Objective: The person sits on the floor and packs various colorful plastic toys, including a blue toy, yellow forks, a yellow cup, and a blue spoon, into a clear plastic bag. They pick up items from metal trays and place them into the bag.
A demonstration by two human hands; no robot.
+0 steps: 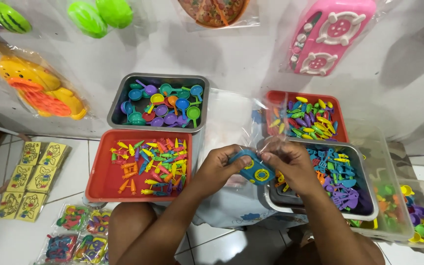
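Blue toy stove (252, 169) is pinched between left hand (215, 169) and right hand (290, 166), both grips closed on it and on a clear bag (231, 122), above the grey tray (364, 196) edge. Advisable: hold bag mouth taut, slide stove in level.

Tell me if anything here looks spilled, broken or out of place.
Nothing stands out. The small toys stay sorted inside their trays: pans in the grey tin, carrots and vegetables in the red tray. Both hands, left hand and right hand, hold a blue toy stove in a clear bag. Finished packets lie flat on the floor.
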